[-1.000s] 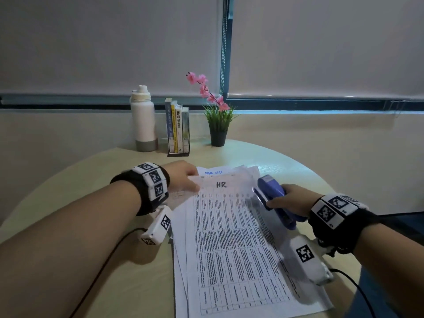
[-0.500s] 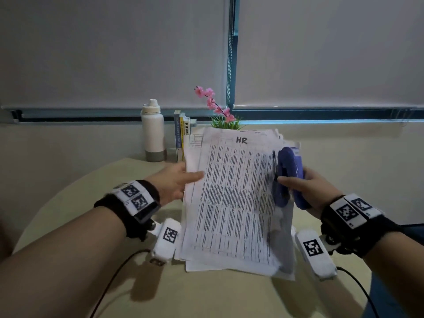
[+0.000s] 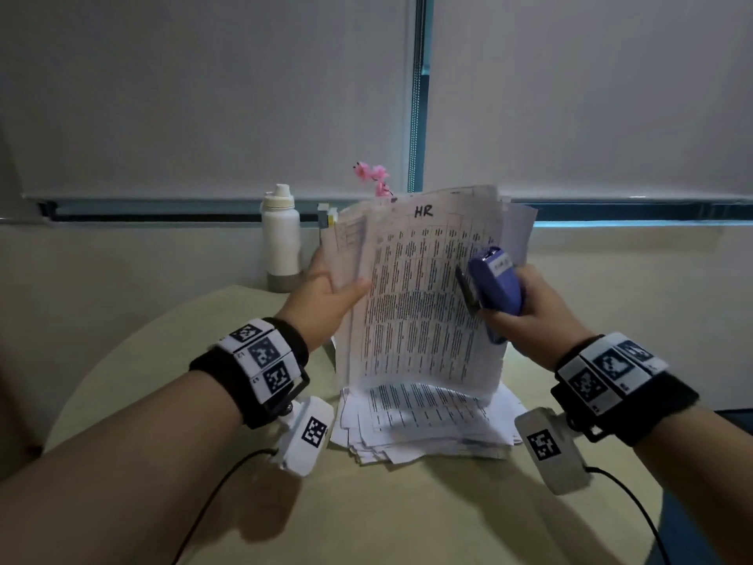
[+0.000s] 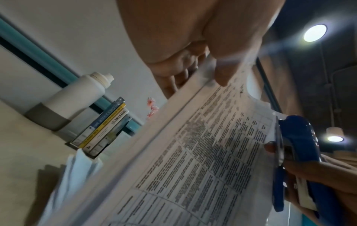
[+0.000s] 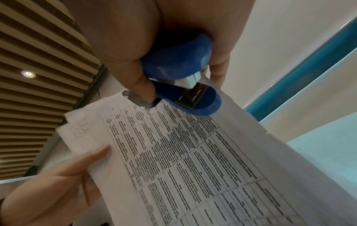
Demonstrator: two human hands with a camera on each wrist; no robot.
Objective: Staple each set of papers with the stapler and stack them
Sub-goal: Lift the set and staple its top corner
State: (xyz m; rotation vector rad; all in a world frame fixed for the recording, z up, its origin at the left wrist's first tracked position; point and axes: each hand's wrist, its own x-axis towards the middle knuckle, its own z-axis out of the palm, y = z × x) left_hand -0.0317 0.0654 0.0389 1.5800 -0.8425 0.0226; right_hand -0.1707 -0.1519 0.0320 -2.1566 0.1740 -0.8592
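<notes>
A thick bundle of printed papers (image 3: 423,303), with "HR" handwritten on the top sheet, stands nearly upright over the table. Its lower ends splay out on the tabletop (image 3: 428,426). My left hand (image 3: 326,295) grips the bundle's left edge, thumb on the front sheet and fingers behind (image 4: 193,45). My right hand (image 3: 533,316) grips a blue stapler (image 3: 495,283) held against the bundle's right edge. In the right wrist view the stapler (image 5: 179,76) lies on the front of the papers (image 5: 193,152), with its jaws closed and no sheet between them.
The round beige table (image 3: 366,503) is bare in front of the papers. At the back by the wall stand a white bottle (image 3: 281,238), a few books (image 3: 328,216) and a pink-flowered plant (image 3: 373,179), partly hidden behind the papers. Cables trail from both wrist cameras.
The papers lay flat on the table a second ago. Both hands lifted them upright, and their bottom edge now rests on the table. The stapler stayed in my right hand.
</notes>
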